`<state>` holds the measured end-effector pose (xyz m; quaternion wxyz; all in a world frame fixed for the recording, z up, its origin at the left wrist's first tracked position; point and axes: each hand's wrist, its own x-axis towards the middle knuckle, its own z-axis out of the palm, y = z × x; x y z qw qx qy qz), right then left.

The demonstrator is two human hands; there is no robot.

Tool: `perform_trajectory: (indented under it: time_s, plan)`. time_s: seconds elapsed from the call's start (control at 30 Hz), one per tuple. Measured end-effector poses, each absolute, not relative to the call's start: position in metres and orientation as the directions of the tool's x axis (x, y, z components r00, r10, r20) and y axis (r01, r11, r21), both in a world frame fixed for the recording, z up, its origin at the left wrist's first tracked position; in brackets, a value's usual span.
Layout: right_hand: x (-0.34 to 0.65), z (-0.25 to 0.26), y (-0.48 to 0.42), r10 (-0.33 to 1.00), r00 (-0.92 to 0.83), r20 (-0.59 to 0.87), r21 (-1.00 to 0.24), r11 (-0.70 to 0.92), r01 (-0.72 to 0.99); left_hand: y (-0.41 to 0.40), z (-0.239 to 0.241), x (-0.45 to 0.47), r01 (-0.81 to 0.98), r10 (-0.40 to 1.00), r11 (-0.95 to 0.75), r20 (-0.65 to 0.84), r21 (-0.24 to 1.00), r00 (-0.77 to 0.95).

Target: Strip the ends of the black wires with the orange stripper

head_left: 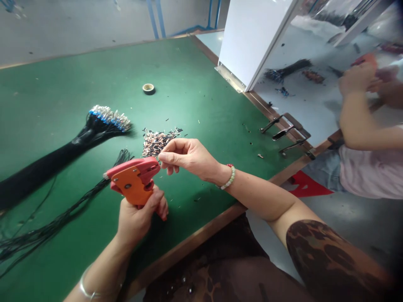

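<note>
My left hand (141, 212) is wrapped round the handle of a red and orange wire stripper (130, 184), its jaw end pointing right. Close to that jaw, my right hand (192, 157) is closed in a pinch, thumb against forefinger; whatever lies between the fingertips is too small to make out. Just behind the right fingers is a pile of short copper and black wire scraps (154, 142). A loose bundle of thin black wires (69, 216) lies to the left of the stripper. Beyond it rests a thick black wire bundle (63, 153) with blue and silvery terminal ends.
A roll of tape (148, 89) lies farther back on the green table (176, 67). A white upright panel (255, 42) stands at the table's right edge. Metal clamps (286, 130) sit on the wooden edge. At right, a co-worker's hands (359, 79) hold a red tool at another table.
</note>
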<state>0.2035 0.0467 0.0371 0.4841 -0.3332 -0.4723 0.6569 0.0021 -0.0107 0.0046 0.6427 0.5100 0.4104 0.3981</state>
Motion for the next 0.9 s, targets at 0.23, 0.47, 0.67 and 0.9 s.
perform_trajectory:
  time_s: [0.23,0.47,0.67,0.9]
  plan:
    - [0.204,0.040,0.046,0.945,-0.326,0.032,-0.940,-0.082,-0.331,-0.015,0.010,0.007,-0.076,0.955,0.132,-0.106,0.988,0.277]
    - [0.204,0.035,0.049,0.944,-0.327,0.030,-0.952,-0.073,-0.297,-0.012,0.006,0.008,-0.128,0.947,0.174,-0.130,0.976,0.295]
    - [0.208,0.032,0.055,0.976,-0.215,0.028,-0.948,-0.042,-0.316,-0.007,0.005,0.008,-0.206,0.937,0.179,-0.103,0.962,0.333]
    - [0.208,0.032,0.053,0.947,-0.322,0.015,-0.969,-0.065,-0.237,-0.002,0.012,0.005,-0.264,0.974,0.167,-0.117,0.950,0.193]
